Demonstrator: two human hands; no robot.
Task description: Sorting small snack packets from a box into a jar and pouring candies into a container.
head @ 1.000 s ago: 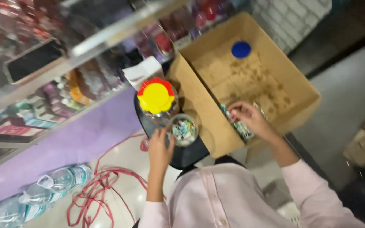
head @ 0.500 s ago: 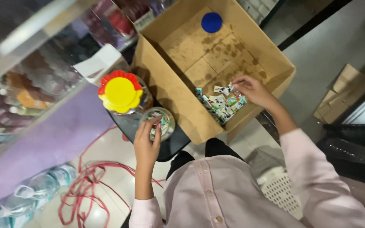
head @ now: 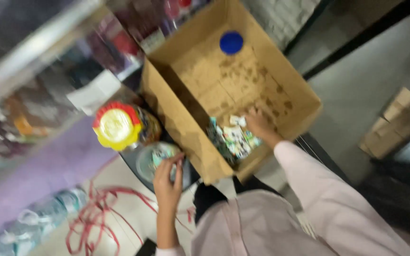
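Note:
My right hand [head: 258, 125] reaches into an open cardboard box [head: 186, 121] and rests on a heap of small colourful packets [head: 231, 140] in its near corner; whether the fingers grip any packet cannot be told. My left hand [head: 168, 182] holds the near rim of a clear round jar [head: 155, 159] with small packets inside. The jar stands on a dark surface beside the box. A second jar with a yellow and red lid [head: 116, 125] stands just behind it.
A blue round lid [head: 231, 42] lies at the box's far end. Glass display shelves [head: 48, 71] with packaged goods run along the left. Red cord [head: 93, 218] and plastic bottles [head: 39, 223] lie on the pale floor. More cardboard boxes [head: 395, 125] sit at the right.
The view has swung and closed in, with motion blur. My right hand has sunk lower onto the packets in the box. My left hand stays at the open jar.

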